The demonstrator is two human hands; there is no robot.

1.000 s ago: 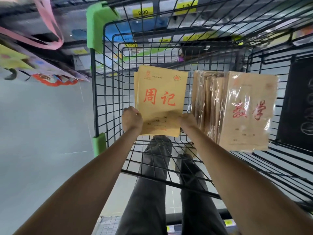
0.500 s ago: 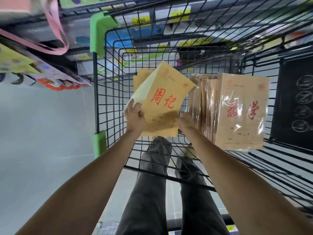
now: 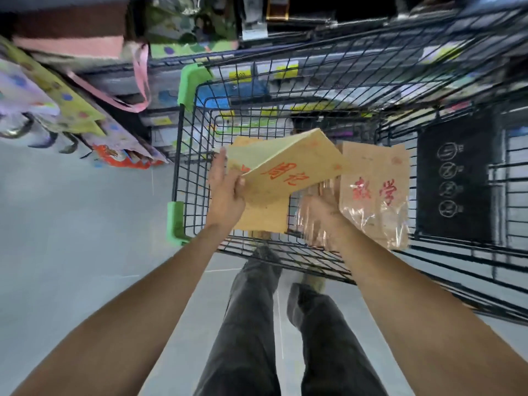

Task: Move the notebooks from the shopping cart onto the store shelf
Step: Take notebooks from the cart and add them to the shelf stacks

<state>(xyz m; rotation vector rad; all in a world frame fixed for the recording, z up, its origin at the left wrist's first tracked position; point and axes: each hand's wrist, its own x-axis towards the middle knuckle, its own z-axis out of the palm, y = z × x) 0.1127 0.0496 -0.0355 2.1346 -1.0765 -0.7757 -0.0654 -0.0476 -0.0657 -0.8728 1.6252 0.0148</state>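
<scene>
Two hands, head view: both yours, reaching into the shopping cart [image 3: 194,167].
Left hand [image 3: 227,185]: gripping the tilted yellow notebooks [image 3: 291,170] at their left edge, thumb on the cover.
Right hand [image 3: 320,218]: pretty blurry, right beside the plastic-wrapped notebook pack [image 3: 374,190]; can't tell if it's holding anything.
Notebook location: all inside the cart, more yellow ones under the tilted stack.
Store shelf [image 3: 274,71]: past the cart's far end, yellow price tags along it.

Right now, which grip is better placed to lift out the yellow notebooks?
Left. The left grip holds the tilted yellow notebooks; the right grip is blurred beside the wrapped pack.
</scene>
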